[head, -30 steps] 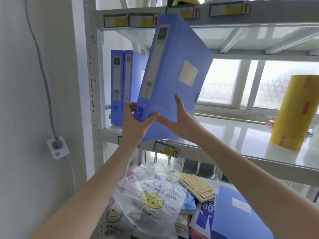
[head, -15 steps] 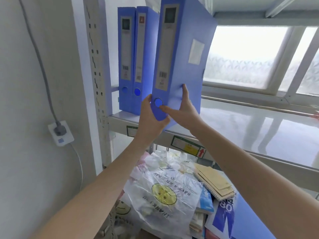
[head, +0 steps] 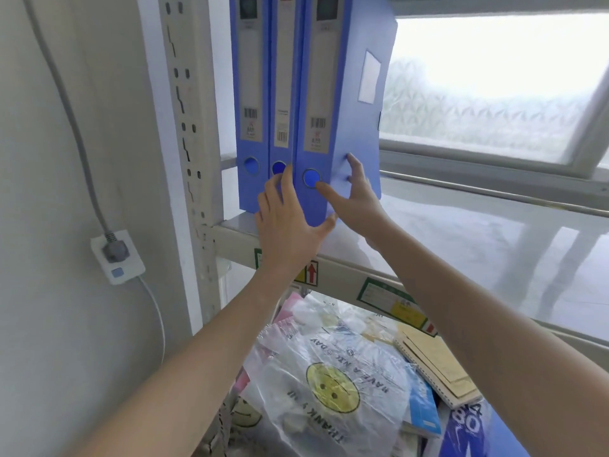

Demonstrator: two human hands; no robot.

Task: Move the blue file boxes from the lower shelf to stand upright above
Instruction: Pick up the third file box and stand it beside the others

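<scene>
Three blue file boxes stand upright side by side at the left end of the upper shelf (head: 461, 245). The rightmost blue file box (head: 342, 103) is the one I am touching. My left hand (head: 290, 222) lies flat against the bottom of its spine, thumb under its lower corner. My right hand (head: 356, 196) presses its right side, fingers spread on the cover, thumb by the round spine hole. The other two boxes (head: 263, 94) stand to its left against the shelf post. On the lower shelf, a blue box (head: 474, 430) shows at the bottom right edge.
The perforated metal post (head: 188, 127) of the rack rises left of the boxes. The lower shelf holds a smiley-face plastic bag (head: 333, 387), notebooks (head: 438, 371) and papers. A wall socket with a plug (head: 117, 255) is at the left. A frosted window lies behind the shelf.
The box I held tilted in the air has been brought upright and now stands against the other two. My fingers have loosened from gripping to pressing on it. The camera has moved closer.
</scene>
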